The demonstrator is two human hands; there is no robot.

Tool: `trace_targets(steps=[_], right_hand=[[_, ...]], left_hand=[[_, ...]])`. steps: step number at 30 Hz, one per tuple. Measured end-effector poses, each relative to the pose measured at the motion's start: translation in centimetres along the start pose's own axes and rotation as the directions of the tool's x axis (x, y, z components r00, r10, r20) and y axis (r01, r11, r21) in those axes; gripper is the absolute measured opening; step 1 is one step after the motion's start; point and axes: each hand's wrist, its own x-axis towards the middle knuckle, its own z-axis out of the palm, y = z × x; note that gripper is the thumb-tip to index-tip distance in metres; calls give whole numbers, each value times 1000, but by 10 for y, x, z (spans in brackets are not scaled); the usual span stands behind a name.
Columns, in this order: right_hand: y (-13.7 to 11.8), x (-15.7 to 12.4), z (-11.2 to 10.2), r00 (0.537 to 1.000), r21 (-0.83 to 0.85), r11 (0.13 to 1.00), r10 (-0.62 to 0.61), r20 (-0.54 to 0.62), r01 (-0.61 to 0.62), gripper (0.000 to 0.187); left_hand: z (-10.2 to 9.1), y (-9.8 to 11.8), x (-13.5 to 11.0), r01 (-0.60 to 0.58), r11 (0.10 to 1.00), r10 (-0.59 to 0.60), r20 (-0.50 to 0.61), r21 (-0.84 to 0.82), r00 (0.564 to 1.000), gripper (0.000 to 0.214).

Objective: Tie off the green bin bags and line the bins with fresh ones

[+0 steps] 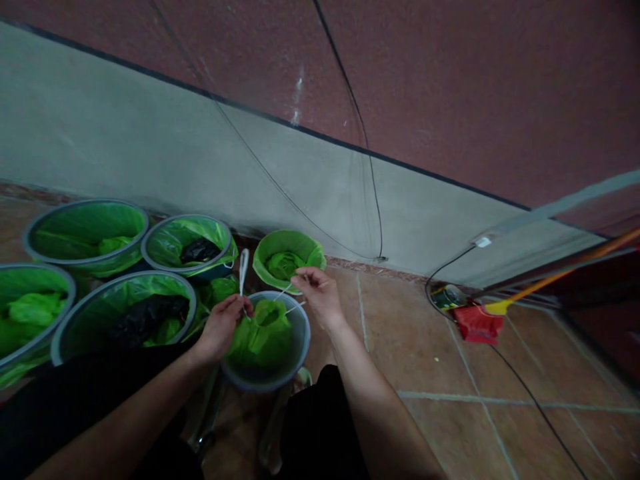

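A green bin bag (265,337) sits gathered inside a grey bin (300,347) between my feet. White drawstrings come out of its bunched mouth. My left hand (220,327) is closed on one drawstring (243,270), whose loop sticks up above the fingers. Across the bin, my right hand (319,291) pinches the other drawstring (285,289) near the rim, pulled out from the bag's mouth. Both hands are just above the bin's top.
Several bins with green liners stand on the left, including one bin (57,355) holding a black bag (150,317). Behind is another green-lined bin (287,233) by the wall. At right lie a red broom head (477,325) with a yellow-orange handle and a black cable (540,407) on the tiles.
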Motion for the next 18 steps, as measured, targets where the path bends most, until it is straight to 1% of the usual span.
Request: trace_targets(steps=[1,2,3,4,5,7,8,9,10,11,12,13,14,15,16,17,18], right_hand=[[3,0,-7,1000,-174,985,11,18,-8,30],[6,0,-13,997,-347,938,36,63,-12,32],[9,-3,-18,989,-504,864,75,129,0,33],[10,-6,-22,970,-634,773,132,205,29,33],[11,-10,-23,940,-732,678,206,271,63,31],[11,-18,-22,860,-846,518,371,350,121,23],[8,-22,-19,814,-862,486,437,383,144,22],[5,-25,-15,766,-844,512,474,435,163,25],[2,-27,-12,721,-785,596,468,511,170,30],[-2,-28,-8,688,-678,717,412,598,159,33],[-6,-28,-5,674,-531,838,320,666,126,33],[-9,-27,-3,682,-374,924,224,696,78,34],[-11,-25,-1,709,-254,967,160,687,27,34],[-11,-23,1,749,-204,979,145,646,-13,34],[-10,-20,3,795,-217,976,156,586,-32,33],[-8,-18,4,832,-264,964,169,529,-28,32],[-6,-17,5,850,-309,951,170,499,-8,32]], left_hand=[[-4,-2,6,35,998,-38,-64,-43,997,30],[-8,-3,11,61,996,-68,-110,-65,992,28],[-11,-5,15,78,995,-87,-140,-67,986,27],[-13,-6,17,84,995,-92,-163,-56,982,26],[-13,-7,19,78,996,-84,-179,-40,980,26],[-12,-8,19,39,999,-40,-178,-8,983,26],[-11,-7,19,14,1000,-12,-163,12,986,27],[-9,-7,18,-8,999,12,-144,32,989,28],[-8,-7,17,-21,998,27,-121,52,992,29],[-6,-7,16,-25,997,32,-91,73,995,31],[-4,-7,15,-22,995,27,-52,96,998,32],[-2,-7,14,-17,993,18,-7,118,1000,33],[-1,-8,13,-16,990,11,40,140,999,35],[1,-9,12,-21,986,7,86,163,996,36],[1,-10,11,-31,982,9,121,186,993,37],[2,-11,10,-42,978,13,141,206,990,37],[2,-11,10,-49,974,16,150,223,989,37]])
